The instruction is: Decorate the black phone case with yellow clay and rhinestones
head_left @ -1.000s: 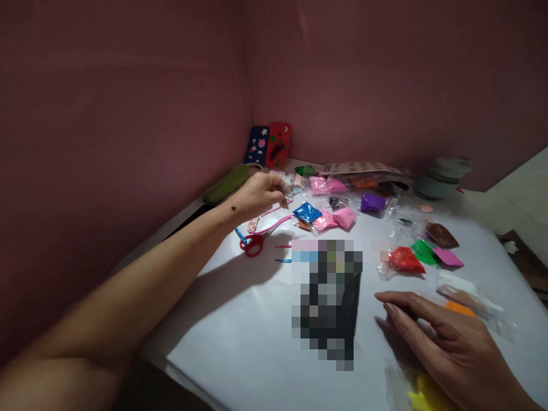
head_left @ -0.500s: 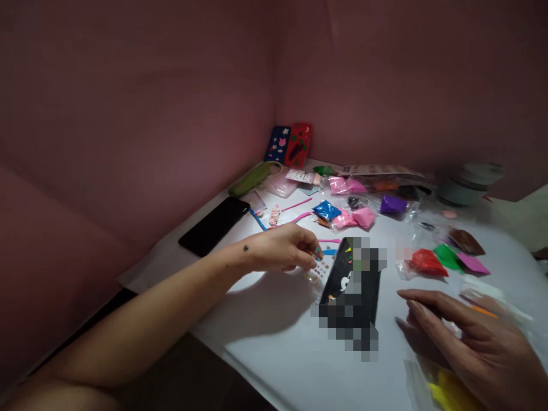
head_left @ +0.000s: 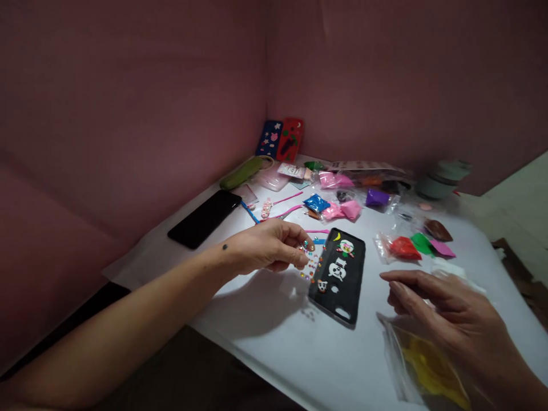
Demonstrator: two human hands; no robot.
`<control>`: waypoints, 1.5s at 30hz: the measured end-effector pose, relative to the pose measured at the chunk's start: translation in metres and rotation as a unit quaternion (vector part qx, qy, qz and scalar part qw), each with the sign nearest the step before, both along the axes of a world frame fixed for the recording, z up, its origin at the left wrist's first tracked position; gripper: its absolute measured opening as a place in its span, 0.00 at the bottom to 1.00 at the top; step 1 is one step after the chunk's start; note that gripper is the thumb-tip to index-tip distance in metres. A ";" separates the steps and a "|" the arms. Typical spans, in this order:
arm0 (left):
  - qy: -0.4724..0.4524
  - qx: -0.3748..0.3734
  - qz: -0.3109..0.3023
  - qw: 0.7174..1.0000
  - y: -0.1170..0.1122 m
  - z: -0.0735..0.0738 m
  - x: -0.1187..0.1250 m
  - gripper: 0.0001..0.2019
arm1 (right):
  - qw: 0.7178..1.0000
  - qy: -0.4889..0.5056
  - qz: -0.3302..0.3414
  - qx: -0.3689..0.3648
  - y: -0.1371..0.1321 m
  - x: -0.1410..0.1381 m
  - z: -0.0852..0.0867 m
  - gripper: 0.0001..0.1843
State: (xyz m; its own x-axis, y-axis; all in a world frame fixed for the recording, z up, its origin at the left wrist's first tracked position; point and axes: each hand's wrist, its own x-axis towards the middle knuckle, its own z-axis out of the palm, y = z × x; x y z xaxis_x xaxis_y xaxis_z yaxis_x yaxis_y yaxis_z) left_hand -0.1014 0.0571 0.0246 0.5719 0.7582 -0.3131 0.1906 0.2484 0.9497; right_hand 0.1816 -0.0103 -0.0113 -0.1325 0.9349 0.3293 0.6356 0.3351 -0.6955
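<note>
My left hand pinches a clear sheet of small coloured rhinestone stickers between thumb and fingers, at the left edge of a black phone case. The case lies on the table, with a yellow moon, a wreath-like figure, a white panda-like face and a small dog face on it. To the right of the case, my right hand hovers with index finger and thumb stretched forward. Nothing shows between its fingertips. Beneath that hand lies a clear bag with yellow clay.
A black phone and a green pouch lie at left. Blue and red decorated cases lean on the pink wall. Colourful clay packets, including a red one, cover the back and right. A grey-green container stands behind them.
The view has shifted, so the table's things sit further left. The rhinestone sheet in my left hand now shows more clearly beside the phone case. My right hand remains right of the case.
</note>
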 end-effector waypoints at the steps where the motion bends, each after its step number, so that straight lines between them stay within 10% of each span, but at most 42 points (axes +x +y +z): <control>1: -0.003 0.001 -0.007 1.000 -0.002 0.004 0.004 0.11 | 1.000 -0.002 0.008 -0.017 -0.001 0.000 0.007 0.10; 7: 0.003 0.036 -0.028 0.999 -0.010 0.022 0.030 0.09 | 0.973 0.032 0.061 -0.220 -0.010 -0.005 0.047 0.20; 13: -0.076 -0.015 -0.023 0.997 -0.029 0.010 0.057 0.11 | 0.904 0.147 0.079 -0.393 -0.019 -0.021 0.040 0.19; 45: -0.065 -0.124 -0.062 0.988 -0.030 -0.009 0.073 0.06 | 0.876 0.312 0.008 -0.368 -0.009 -0.025 0.018 0.16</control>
State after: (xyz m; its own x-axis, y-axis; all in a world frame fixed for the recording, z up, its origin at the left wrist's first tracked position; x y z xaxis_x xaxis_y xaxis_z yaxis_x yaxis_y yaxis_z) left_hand -0.0287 0.0268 0.0156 0.7030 0.5899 -0.3972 0.1135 0.4583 0.8815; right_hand 0.1567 -0.0190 0.0064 -0.1558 0.9243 -0.3485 0.0532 -0.3444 -0.9373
